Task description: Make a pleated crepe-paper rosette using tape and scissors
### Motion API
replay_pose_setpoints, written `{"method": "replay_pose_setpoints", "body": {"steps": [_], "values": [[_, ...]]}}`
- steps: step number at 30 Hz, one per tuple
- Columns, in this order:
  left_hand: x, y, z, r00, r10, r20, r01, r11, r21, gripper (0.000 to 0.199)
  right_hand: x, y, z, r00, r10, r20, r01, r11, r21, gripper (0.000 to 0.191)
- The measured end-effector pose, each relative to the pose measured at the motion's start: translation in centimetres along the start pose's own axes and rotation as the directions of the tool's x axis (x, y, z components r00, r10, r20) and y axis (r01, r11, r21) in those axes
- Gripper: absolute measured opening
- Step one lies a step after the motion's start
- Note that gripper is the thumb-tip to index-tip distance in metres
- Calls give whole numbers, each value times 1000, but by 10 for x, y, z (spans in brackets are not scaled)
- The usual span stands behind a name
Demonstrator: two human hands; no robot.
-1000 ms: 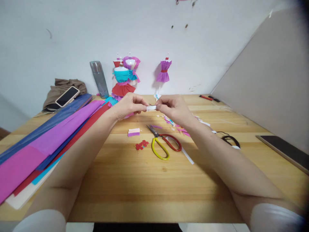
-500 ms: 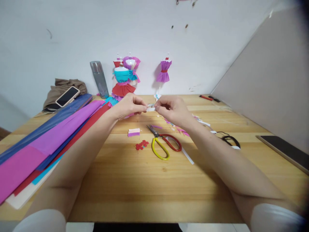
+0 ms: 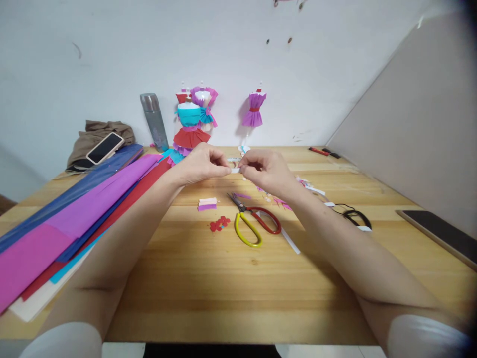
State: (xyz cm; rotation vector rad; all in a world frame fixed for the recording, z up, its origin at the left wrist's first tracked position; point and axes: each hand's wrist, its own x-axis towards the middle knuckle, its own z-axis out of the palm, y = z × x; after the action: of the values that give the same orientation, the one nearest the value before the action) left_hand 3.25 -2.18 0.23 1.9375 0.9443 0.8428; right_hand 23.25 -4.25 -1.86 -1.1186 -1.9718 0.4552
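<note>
White strip [image 3: 235, 170] is pinched between left hand [image 3: 204, 163] and right hand [image 3: 269, 169].

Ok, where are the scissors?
Head view, centre of the table: the scissors lie just right of the red paper pieces, partly over a white strip.

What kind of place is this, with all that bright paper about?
Probably a craft corner or small workshop: a wooden table against a wall carries scissors with red and yellow handles, long folded sheets of coloured paper, and little dress forms in ruffled outfits.
</note>
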Motion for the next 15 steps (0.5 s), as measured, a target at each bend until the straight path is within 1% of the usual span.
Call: {"method": "replay_pose_setpoints", "body": {"steps": [2, 6, 10, 12, 13, 15], "values": [[0, 0, -1, 1000, -9, 7, 9, 999, -40, 9, 0, 0, -2, 1000, -7, -10, 7, 1000, 19, 11], [-2, 0, -3, 999, -26, 47, 29, 996, -79, 19, 1, 1, -5, 1000, 16, -13, -15, 999, 44, 13], [-1, -2, -3, 999, -26, 41, 29, 997, -74, 15, 1, 0, -5, 1000, 13, -21, -12, 1000, 26, 15], [0, -4, -3, 1000, 1, -7, -1, 998, -68, 14, 1, 0, -5, 999, 10, -34, -10, 1000, 21, 15], [1, -5, -2, 998, 29, -49, -32, 998, -52, 14, 1, 0, -5, 999, 14, -44, -13, 1000, 20, 15], [4, -8, 1, 978, 141, -152, -142, 990, 8, 15, 1, -1, -4, 997, 24, -74, -23, 1000, 20, 17]]}}
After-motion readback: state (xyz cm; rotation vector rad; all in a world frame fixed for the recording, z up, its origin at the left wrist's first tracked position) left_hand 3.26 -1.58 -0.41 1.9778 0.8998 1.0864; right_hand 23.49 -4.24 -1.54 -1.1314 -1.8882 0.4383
